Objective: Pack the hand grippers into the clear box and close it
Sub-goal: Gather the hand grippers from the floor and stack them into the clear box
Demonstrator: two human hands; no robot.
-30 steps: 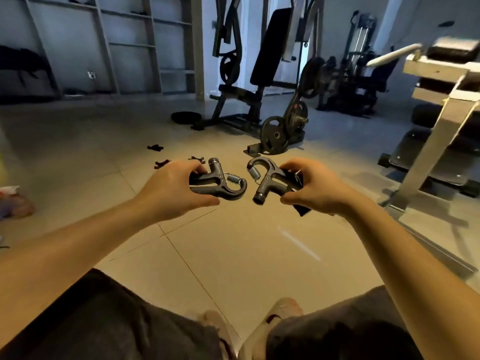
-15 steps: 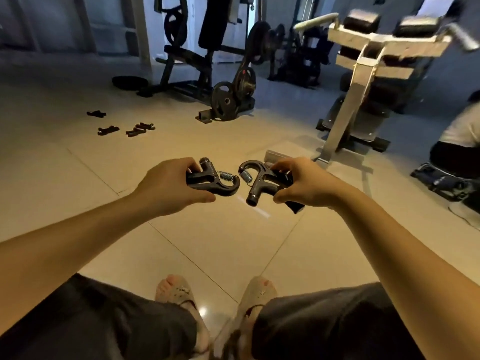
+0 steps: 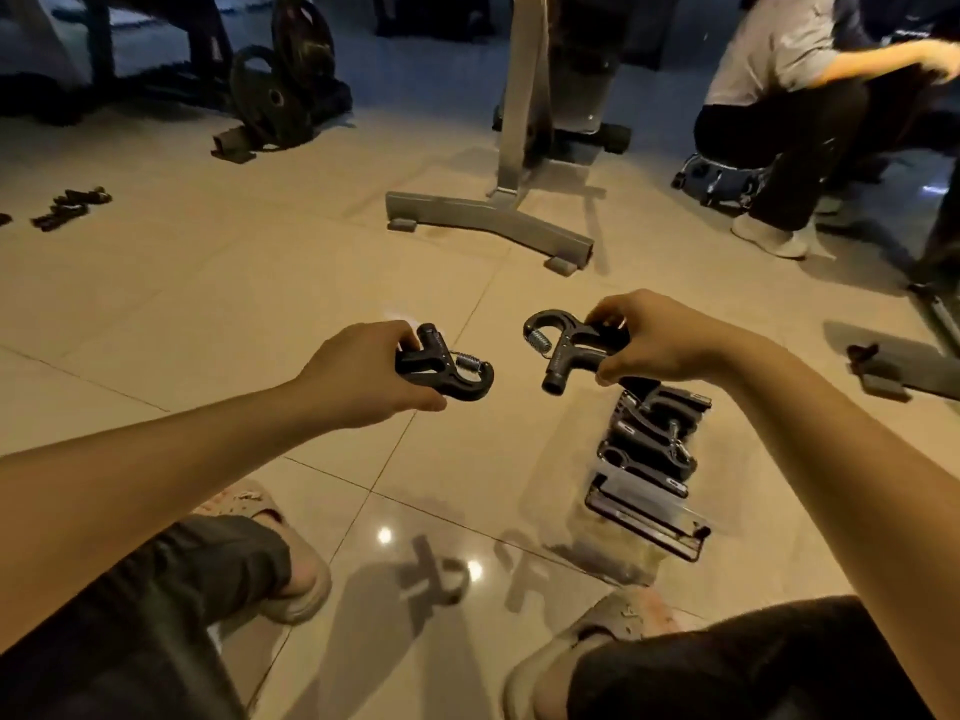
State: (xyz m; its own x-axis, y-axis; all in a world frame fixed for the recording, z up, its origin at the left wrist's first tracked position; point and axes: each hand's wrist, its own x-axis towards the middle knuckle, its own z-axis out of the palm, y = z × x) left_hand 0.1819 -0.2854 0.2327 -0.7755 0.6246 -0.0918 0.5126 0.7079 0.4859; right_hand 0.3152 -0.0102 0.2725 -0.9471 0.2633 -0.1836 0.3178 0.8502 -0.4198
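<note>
Packing is under way: the clear box sits open on the tiled floor, and several dark hand grippers lie stacked inside it already. Its lid looks folded out toward the person's feet, though glare and blur make its hinge hard to read.

Above and just left of the box, the left hand is clamped on one hand gripper, fingers wrapped over the handles, spring and hooked end pointing toward the box. The right hand hovers directly over the box's far end, its grip closed on a second hand gripper by the handles, the curved head and spring facing left. The two tools are apart, not touching.

Judging from this, the step in hand is carrying the pair over for placement. The next move calls for lowering the right-hand tool first, since it is already above the box, turned to lie alongside those inside so the stack stays flat enough for the lid. More small dark pieces lie on the floor well away from the box, far to its left; they may be further grippers, but they are too small to tell.
</note>
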